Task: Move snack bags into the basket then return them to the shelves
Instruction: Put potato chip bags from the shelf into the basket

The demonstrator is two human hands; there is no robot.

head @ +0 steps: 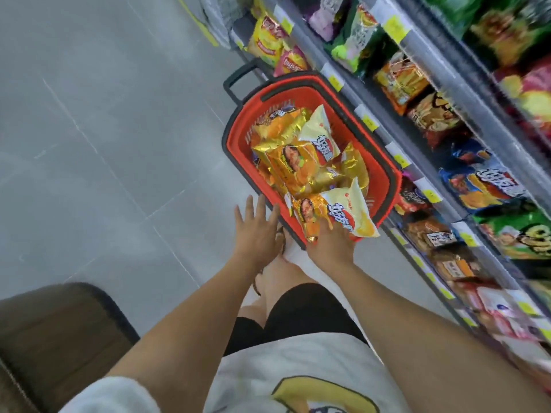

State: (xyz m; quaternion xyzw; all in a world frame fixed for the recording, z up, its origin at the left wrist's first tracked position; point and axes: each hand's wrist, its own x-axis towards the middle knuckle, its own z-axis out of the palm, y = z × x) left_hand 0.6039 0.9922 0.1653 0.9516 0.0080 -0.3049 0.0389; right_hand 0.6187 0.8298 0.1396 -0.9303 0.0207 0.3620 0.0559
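Since the red basket (pixel 234 144) holds a heap of bags (pixel 298 162), my read is late in the loading step or at the turn to unloading; one frame can't settle which. Right hand (pixel 331 245) grasps the near corners of an orange-gold bag (pixel 310 216) and, it seems, the pale-yellow bag (pixel 348 216) beside it, both lying over the basket's near rim. Left hand (pixel 258 231) is released, fingers spread, just beside that rim, holding nothing. If loading: push the pair inward so they don't slide off the edge. If returning: lift them clear, then match each to its row on the shelves (pixel 432 59) at right. Bags are puffy, glossy foil, stacked loosely and overlapping, so expect slip and shifting. Basket sits on the grey floor (pixel 104 129), close against the shelf base.
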